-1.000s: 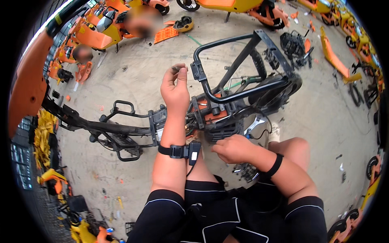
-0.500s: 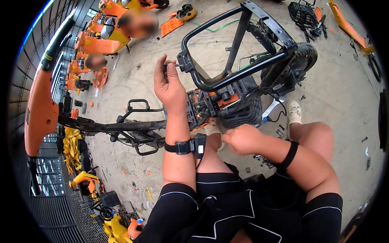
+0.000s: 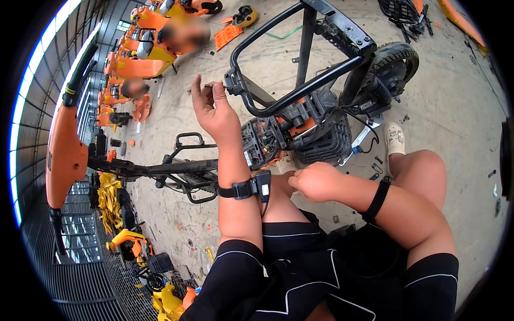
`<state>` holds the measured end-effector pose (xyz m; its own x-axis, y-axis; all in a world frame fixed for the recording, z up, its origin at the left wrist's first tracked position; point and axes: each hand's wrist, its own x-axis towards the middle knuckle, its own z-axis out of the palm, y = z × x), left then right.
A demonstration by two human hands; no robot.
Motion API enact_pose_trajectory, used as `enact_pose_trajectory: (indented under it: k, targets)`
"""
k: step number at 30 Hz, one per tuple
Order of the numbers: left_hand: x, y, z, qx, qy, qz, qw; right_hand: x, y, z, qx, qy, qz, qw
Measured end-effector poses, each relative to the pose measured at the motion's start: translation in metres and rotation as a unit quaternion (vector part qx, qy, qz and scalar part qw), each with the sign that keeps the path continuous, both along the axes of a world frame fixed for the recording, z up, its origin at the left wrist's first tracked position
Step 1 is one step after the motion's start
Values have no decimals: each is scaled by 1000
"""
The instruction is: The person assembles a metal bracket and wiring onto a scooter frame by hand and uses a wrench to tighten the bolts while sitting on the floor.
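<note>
A stripped scooter stands before me, its black tubular frame (image 3: pixel 300 96) bare around the seat area. My left hand (image 3: pixel 215 115) is raised at the frame's left end, beside a small black bracket (image 3: pixel 234 80). Thumb and forefinger pinch a short, thin, bolt-like metal piece at that bracket; the fingers partly hide it. Over my lap, my right hand (image 3: pixel 316 182) is closed, knuckles up, touching no part of the scooter. Whatever its fingers may hold is hidden. Wiring and a black ribbed housing (image 3: pixel 324 147) lie below the frame, between my hands.
The orange front cover (image 3: pixel 65 155) with handlebars is at left, the rear wheel (image 3: pixel 393 67) at right. A wrench (image 3: pixel 364 134) lies near my right foot (image 3: pixel 394 140). Orange scooters (image 3: pixel 142 67) line the far left; yellow panels (image 3: pixel 110 200) are piled below them.
The view has shifted, so the scooter frame appears lower and further left. My left hand keeps its pinch at the bracket. The right hand stays closed over my lap.
</note>
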<state>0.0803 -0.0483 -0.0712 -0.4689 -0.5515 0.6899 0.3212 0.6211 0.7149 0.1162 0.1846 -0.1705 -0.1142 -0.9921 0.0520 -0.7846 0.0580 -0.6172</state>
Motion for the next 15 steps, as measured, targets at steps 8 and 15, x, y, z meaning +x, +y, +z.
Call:
enact_pose_trajectory:
  k: [8, 15]
  targets:
    - [-1, -3, 1, -23, -40, 43, 998, 3, 0, -2, 20, 5, 12, 1000]
    - [0, -3, 6, -89, -58, 57, 993, -2, 7, 2, 20, 7, 11, 1000]
